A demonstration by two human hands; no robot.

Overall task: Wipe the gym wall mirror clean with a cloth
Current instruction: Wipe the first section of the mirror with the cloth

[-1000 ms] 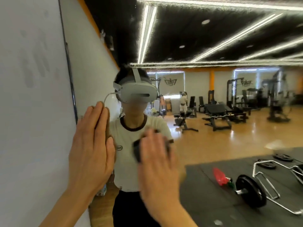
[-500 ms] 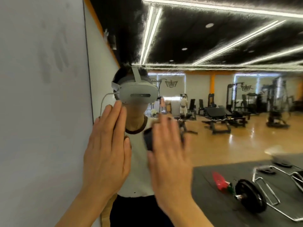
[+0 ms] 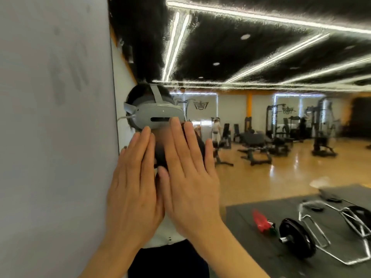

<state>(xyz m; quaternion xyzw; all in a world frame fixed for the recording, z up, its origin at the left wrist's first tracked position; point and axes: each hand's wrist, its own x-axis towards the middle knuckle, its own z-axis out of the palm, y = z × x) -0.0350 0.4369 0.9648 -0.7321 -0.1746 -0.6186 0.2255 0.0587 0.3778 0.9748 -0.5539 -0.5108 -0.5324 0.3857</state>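
Note:
The wall mirror fills the middle and right of the head view, and its left edge runs down beside a white wall. My right hand lies flat with straight fingers and presses a dark cloth against the glass. The cloth shows only past my fingers and between my hands. My left hand lies flat on the glass just left of it, fingers straight, near the mirror's left edge. My own reflection with a white headset stands behind both hands.
A white wall with faint grey smudges takes up the left. The mirror reflects a barbell plate, a red object on dark floor mats, a metal bar frame, weight benches and machines on a wooden floor.
Both hands have slid up the glass from the reflection's chest level to its face, drawing closer together. The cloth has moved up under my right hand.

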